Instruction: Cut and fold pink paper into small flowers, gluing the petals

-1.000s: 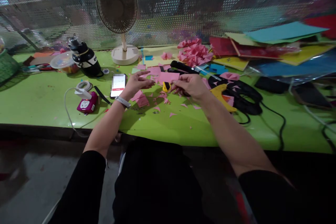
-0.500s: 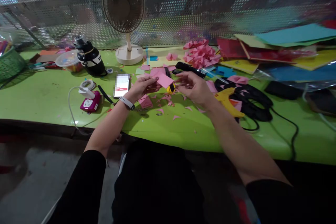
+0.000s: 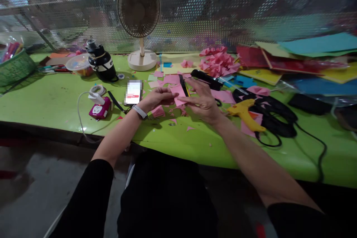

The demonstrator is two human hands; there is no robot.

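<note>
My left hand [image 3: 161, 97] is closed, pinching a small square of pink paper [image 3: 178, 91] above the table. At the paper's lower right, my right hand [image 3: 205, 102] has its fingers apart, and one fingertip touches the paper. Partly hidden behind the paper and that hand is a black and yellow tool [image 3: 184, 84], its kind unclear. Pink paper scraps [image 3: 190, 128] lie scattered below the hands, beside a pink paper piece [image 3: 158, 111]. To the right of my right hand rests a yellow glue gun [image 3: 245, 113].
A fan [image 3: 141, 61], a black bottle [image 3: 102, 63] and a lit phone [image 3: 134, 92] stand or lie behind and left. Folded pink paper pieces [image 3: 219, 61] are heaped at the back. A magenta power adapter [image 3: 99, 111] sits left; a black cable [image 3: 312, 141] runs right.
The pink paper has been turned more upright and brought lower. My right hand's fingers have spread and come up against the paper. The view has shifted slightly left.
</note>
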